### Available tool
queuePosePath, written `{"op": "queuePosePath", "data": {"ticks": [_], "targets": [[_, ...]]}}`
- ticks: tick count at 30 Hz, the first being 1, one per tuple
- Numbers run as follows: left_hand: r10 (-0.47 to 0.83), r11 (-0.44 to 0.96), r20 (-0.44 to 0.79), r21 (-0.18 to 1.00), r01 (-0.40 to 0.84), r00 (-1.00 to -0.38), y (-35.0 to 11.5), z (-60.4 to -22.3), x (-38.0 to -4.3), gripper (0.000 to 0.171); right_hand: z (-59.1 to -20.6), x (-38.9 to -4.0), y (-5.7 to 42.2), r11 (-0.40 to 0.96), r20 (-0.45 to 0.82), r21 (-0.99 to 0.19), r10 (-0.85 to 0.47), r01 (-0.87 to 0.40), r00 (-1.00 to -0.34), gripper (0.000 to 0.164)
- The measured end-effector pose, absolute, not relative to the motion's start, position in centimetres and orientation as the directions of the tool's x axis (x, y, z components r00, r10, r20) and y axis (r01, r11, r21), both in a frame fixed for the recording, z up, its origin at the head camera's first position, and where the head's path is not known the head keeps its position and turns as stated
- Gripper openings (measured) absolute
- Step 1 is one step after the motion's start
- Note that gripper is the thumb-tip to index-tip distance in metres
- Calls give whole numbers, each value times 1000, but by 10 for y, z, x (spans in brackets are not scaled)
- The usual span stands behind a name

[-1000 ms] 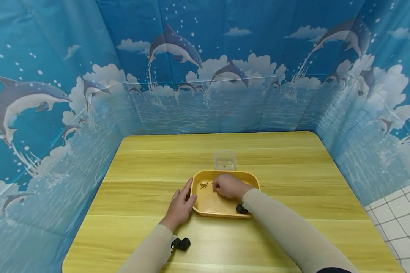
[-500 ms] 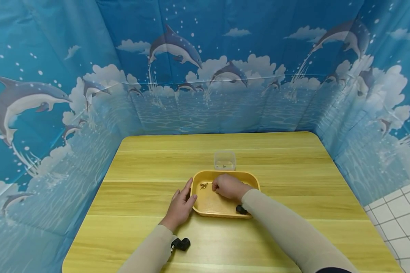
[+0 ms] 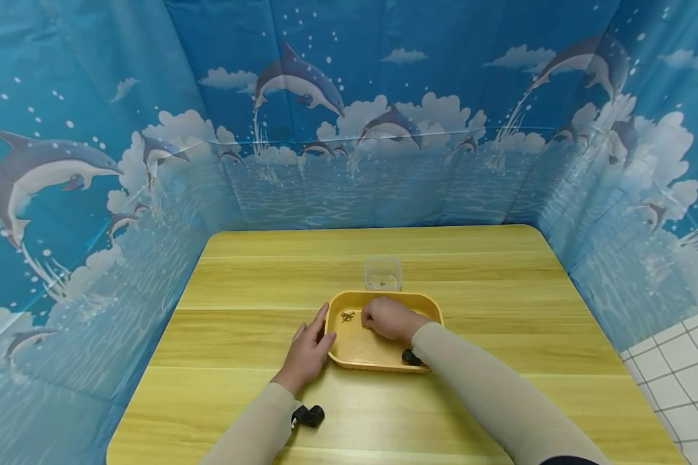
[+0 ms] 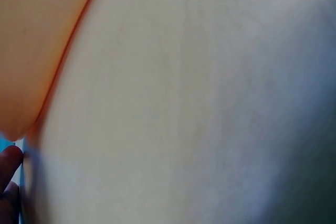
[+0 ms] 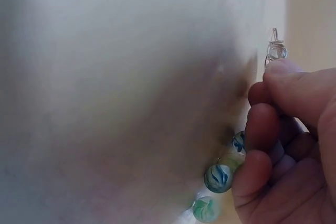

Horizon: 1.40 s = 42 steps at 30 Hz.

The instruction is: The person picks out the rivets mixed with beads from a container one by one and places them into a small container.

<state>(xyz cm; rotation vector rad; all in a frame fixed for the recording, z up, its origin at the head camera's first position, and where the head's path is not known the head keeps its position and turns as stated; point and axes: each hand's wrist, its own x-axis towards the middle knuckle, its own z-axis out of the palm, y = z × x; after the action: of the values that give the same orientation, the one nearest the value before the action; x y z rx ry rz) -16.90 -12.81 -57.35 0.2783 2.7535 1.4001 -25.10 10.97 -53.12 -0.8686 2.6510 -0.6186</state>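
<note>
A yellow tray (image 3: 366, 349) lies on the table. My left hand (image 3: 305, 356) holds its left side, the thumb over the rim and the other fingers along the outer wall. Only fingertips (image 4: 9, 166) show in the left wrist view, by the orange-looking tray. Inside the tray, my right hand (image 3: 390, 318) has its fingers bent. In the right wrist view, its thumb and forefinger pinch a small shiny metal piece (image 5: 274, 34) of unclear kind. Glass marbles, one blue-swirled (image 5: 218, 178) and one green-swirled (image 5: 205, 209), lie below the fingers. Left of the hand sits a small pile of gold-coloured pieces (image 3: 348, 316).
Behind the tray stands a clear plastic box (image 3: 383, 266) with a few tiny pieces in it. A wood-grain table (image 3: 238, 323) carries everything. Dolphin-print curtains (image 3: 349, 181) hang around its back and sides. Black wrist cameras (image 3: 311, 416) stick out from the sleeves.
</note>
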Motion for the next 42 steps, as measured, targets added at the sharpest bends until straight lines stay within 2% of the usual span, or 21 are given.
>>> {"op": "queuePosePath", "data": {"ticks": [22,29,32,35,42], "targets": [[187,571,46,807,147,-981,-126,-575,-171,63,-519,-248,118,696,-140,-578,-599,-426,-788,11],[199,571,26,810,137,-980,-129,-575,-170,63,-518,-248,119,689,-129,-569,-613,-448,-779,13],[236,560,44,810,173,-971,-131,-574,-170,64,-516,-247,121,677,-120,-587,-615,-444,-779,15],[281,557,50,805,205,-958,-134,-573,-168,73,-512,-246,123,668,-122,-615,-605,-419,-787,18],[339,516,-10,838,177,-941,-135,-570,-167,115,-504,-246,127,706,-160,-616,-547,-350,-822,17]]}}
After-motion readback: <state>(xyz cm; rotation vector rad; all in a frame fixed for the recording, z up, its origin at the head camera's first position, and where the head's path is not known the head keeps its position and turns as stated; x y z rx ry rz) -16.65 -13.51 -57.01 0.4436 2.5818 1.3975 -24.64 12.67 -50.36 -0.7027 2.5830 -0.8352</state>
